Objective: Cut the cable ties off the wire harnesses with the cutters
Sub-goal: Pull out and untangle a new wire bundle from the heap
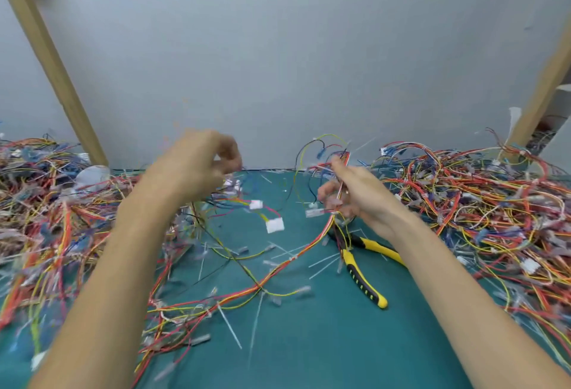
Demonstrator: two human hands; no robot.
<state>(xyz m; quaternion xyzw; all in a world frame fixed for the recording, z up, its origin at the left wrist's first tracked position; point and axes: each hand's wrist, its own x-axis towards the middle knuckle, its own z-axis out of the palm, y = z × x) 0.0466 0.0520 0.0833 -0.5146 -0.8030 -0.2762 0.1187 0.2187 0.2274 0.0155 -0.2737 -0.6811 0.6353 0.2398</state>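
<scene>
Teal bench; right grip pinches red-and-yellow wire harness; left grip blurred, cannot tell. Stretch taut, expose tie before lifting yellow-handled cutters.

A wiring workshop, to judge by the teal work mat strewn with snipped cable ties and yellow-handled cutters, hemmed in on both sides by tangled heaps of coloured wire harnesses, below a plain grey wall and bare wooden posts.

Teal table, wire harnesses heaped, cutters, cut ties
</scene>
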